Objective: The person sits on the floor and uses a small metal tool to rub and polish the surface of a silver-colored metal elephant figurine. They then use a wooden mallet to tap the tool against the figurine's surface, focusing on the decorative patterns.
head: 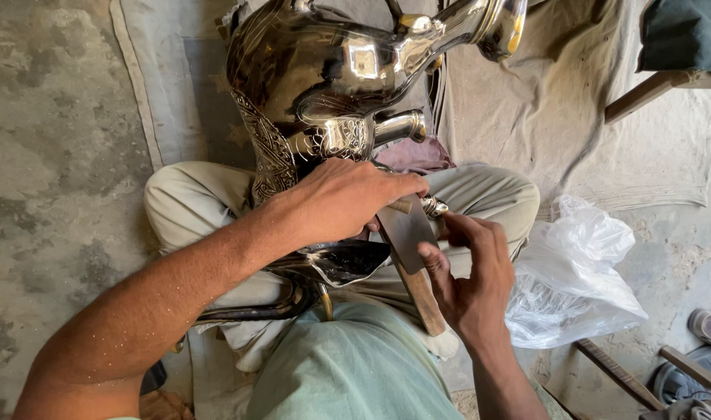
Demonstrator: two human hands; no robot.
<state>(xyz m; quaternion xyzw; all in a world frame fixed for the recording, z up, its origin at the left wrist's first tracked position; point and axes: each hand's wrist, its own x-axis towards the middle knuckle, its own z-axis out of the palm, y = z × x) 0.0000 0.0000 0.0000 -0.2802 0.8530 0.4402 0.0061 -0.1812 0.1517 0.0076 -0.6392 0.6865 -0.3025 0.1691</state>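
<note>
Vessel: large polished silver-coloured metal jug with engraved bands [324, 78], resting on the lap.
Left hand [347, 198]: grip closed on the jug's base.
Right hand [468, 272]: grip clamped on flat wooden-handled metal hammer [410, 241].
Handling: likely heavy, rigid, slippery (dents easily); hold at engraved neck.

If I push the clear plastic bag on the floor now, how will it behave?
The plastic bag looks thin and crumpled, so it would probably be floppy and light. It lies loose beside the person's knee, so a push would likely slide or fold it, not roll it.
</note>
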